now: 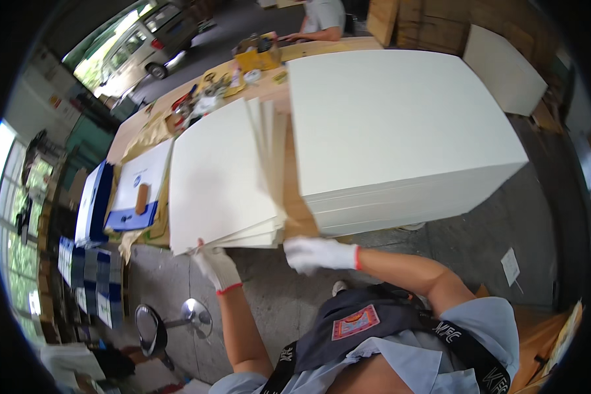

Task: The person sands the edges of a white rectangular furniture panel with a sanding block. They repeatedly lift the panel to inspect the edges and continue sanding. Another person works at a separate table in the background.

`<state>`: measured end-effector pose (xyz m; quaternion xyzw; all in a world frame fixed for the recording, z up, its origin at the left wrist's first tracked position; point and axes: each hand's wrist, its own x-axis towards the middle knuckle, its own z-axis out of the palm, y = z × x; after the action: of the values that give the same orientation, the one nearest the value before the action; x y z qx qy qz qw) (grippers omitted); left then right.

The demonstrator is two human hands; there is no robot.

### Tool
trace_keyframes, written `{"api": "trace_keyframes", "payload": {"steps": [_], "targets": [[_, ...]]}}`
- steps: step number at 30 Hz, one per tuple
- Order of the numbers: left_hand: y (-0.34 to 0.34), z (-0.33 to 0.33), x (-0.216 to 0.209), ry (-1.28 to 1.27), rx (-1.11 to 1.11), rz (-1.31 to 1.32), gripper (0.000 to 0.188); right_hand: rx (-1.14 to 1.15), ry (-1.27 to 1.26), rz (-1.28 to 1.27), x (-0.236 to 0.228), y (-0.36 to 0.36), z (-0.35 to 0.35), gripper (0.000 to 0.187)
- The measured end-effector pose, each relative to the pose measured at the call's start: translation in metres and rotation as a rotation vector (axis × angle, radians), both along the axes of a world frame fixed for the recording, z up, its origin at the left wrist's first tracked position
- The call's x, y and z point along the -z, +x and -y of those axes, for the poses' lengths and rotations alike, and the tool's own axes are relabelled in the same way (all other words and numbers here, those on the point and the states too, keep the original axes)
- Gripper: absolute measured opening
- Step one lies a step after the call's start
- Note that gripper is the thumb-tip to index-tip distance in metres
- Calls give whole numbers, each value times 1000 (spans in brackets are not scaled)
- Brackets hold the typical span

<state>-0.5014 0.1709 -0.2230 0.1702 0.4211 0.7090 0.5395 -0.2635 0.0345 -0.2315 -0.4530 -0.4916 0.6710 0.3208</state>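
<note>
"What's showing at the far left?"

"Blue-and-white boxes (102, 272) are standing low beside the table (354, 44). Above them a blue case (95, 207) is resting at the table's left end, and next to it a white pad (152, 165) with a blue lower band is lying flat, carrying a small brown block (141, 199)."

"And then?"

"The loose sheets (220, 177). They're lying on the table in a pile, left of the middle, their right edges fanning apart and blurring. Beyond them, tools (207, 88) are cluttering the far side, near a yellow box (257, 56)."

"What's the left hand (218, 268) doing?"

"It's wearing white and touching the pile's near edge, toward the left corner. Its fingers are closing on the edge, thumb on top; how many sheets it's gripping, I can't tell."

"The right hand (316, 255)?"

"It's hovering just beyond the pile's near right corner, by a brown strip (299, 207). The fingers are blurring, so I can't tell how far they're opening or whether they're holding anything."

"And furthest right?"

"A tall white stack (400, 125) is filling the table's right part, and a pale board (505, 69) is leaning behind it."
</note>
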Motion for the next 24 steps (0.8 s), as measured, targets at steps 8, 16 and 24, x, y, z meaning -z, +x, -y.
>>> {"api": "trace_keyframes", "payload": {"steps": [8,16,24], "targets": [[141,62,-126,1149,428,-1101,59,138,31,465,-128,173,167,45],[168,84,-221,730,638,-2120,85,1064,80,1492,-197,330,285,39],[165,48,-193,702,787,-2137,74,747,-16,1477,-202,373,266,30]]}}
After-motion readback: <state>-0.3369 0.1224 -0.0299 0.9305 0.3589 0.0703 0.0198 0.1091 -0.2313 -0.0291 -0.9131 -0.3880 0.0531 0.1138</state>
